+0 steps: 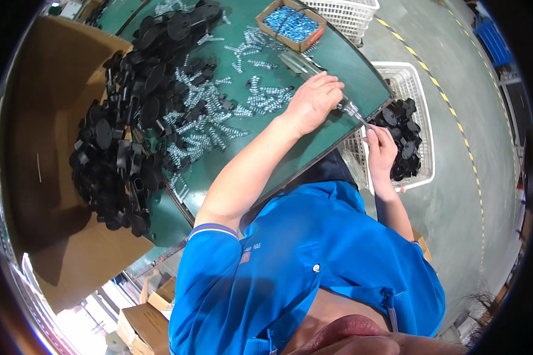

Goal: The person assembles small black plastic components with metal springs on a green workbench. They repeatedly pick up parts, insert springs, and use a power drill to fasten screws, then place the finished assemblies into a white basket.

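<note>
My left hand (315,104) is wrapped over the grey body of a power screwdriver (298,64) above the corner of the green table (296,139). The tool slants toward my right, and its thin bit (361,119) ends at my right fingertips. My right hand (382,152) is closed in a pinch at the bit's tip, just off the table edge; whatever sits between the fingers is too small to make out. Loose metal springs (204,112) lie left of my left hand. Beyond them is a big heap of black plastic parts (124,148), some with round discs.
An open cardboard tray (311,39) of bluish screws stands at the table's far side. Below my right hand, a white plastic basket (427,148) holds black parts (405,139). Another white basket (343,18) stands farther off. A large cardboard box (47,130) borders the heap at left.
</note>
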A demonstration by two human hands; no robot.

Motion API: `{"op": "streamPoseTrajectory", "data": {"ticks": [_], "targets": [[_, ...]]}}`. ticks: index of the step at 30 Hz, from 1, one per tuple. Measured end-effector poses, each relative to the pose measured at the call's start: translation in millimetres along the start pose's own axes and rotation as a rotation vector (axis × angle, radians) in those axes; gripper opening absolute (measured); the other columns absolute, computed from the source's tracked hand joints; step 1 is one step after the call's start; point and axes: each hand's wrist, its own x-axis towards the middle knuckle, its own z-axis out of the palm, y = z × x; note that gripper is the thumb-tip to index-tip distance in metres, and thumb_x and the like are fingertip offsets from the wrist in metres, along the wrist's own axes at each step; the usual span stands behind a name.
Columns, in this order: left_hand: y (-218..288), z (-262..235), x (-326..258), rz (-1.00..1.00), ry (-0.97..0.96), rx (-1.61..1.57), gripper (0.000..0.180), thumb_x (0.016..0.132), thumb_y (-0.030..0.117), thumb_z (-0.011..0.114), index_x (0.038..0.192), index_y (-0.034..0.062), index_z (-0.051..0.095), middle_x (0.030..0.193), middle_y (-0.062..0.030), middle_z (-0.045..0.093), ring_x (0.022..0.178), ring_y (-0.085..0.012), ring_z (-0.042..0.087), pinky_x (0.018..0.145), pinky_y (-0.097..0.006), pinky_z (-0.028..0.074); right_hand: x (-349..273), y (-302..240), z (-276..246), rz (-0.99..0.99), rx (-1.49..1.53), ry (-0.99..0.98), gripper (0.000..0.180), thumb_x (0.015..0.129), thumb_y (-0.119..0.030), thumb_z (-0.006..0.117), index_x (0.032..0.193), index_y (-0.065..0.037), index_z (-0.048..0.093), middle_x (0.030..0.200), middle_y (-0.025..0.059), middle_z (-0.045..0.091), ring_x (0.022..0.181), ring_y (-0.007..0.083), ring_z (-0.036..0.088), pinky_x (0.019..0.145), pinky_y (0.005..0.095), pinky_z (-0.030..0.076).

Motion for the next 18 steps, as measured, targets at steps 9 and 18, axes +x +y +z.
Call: {"op": "streamPoseTrajectory", "data": {"ticks": [9, 18], "targets": [[-1, 0, -7, -0.004, 0.041, 0.004, 0.013, 0.077, 0.01, 0.064, 0.089, 0.0057, 0.06, 0.114, -0.0099, 0.068, 0.116, -0.0295, 0.06, 0.108, -0.047, 0.043, -1, 20, 6, -0.009, 0.119, -0.055, 0.017, 0.09, 0.003, 0.063, 0.106, 0.007, 0.068, 0.09, 0.0068, 0.065, 0.077, 0.0124, 0.064, 0.07, 0.0242, 0.05], [-1, 1, -9, -0.004, 0.055, -0.041, 0.012, 0.08, 0.013, 0.06, 0.09, 0.0058, 0.06, 0.114, -0.011, 0.067, 0.117, -0.0307, 0.059, 0.109, -0.047, 0.042, -2, 16, -8, 0.226, 0.299, -0.152, 0.023, 0.098, -0.011, 0.058, 0.111, 0.004, 0.068, 0.083, 0.0032, 0.063, 0.072, 0.0087, 0.059, 0.066, 0.0236, 0.046]]}}
